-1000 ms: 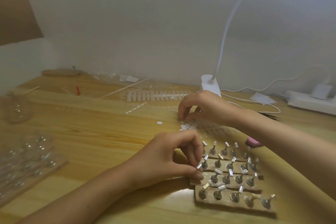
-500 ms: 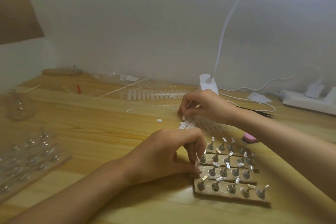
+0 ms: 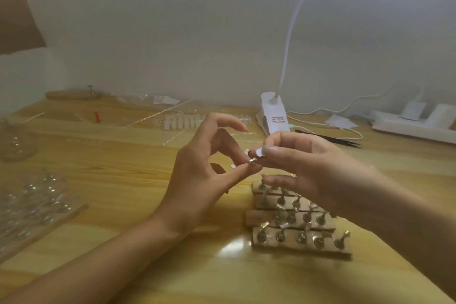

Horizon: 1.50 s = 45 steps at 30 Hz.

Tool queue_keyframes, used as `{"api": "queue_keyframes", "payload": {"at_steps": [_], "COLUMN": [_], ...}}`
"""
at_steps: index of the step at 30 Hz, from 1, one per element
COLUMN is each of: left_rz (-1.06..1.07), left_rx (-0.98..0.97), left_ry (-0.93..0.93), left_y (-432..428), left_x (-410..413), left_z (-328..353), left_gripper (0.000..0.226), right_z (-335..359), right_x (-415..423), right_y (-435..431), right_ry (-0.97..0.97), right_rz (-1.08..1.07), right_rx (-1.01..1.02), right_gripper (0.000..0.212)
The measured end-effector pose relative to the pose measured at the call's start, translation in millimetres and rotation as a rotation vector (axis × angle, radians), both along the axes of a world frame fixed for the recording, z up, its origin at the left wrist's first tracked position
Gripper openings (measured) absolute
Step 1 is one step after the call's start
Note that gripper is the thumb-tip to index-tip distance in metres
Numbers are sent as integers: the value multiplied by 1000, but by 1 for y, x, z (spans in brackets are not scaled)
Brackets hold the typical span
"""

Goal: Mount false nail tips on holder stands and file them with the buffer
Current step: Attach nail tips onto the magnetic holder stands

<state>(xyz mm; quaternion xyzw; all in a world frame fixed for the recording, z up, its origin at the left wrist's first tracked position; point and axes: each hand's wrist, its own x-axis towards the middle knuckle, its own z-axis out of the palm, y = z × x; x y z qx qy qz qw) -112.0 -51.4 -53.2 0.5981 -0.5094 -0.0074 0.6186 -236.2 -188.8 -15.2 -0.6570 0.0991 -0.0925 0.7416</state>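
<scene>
Pale wooden table [image 3: 123,180] is seen beneath a white wall [image 3: 197,32]. Both hands, low at the table half a second earlier, are now raised and brought together: a holder stand [image 3: 252,161] is pinched by the left hand [image 3: 204,180], a small white piece [image 3: 259,152] by the right hand [image 3: 315,170], above the wooden racks [image 3: 298,245] at near right.

Holder stands [image 3: 296,239] partly behind right hand [image 3: 308,168], left clear pieces [image 3: 32,202] blurred
</scene>
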Motion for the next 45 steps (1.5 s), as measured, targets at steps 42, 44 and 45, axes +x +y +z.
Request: {"api": "queue_keyframes", "payload": {"at_steps": [42,44,45], "left_rz": [72,70,70], "left_rx": [146,164,171], "left_ry": [-181,-243,-271], "left_y": [2,1,2], "left_x": [-6,-6,-6], "left_z": [6,6,7], "left_gripper": [49,50,51], "right_z": [-5,-6,-6], "right_x": [-11,-12,-12], "right_y": [-1,-1,-1], "right_ry": [-330,-328,-327], "right_rz": [-219,-224,-237], "right_rx": [-1258,-1361,-1402], "right_gripper": [16,15,13]}}
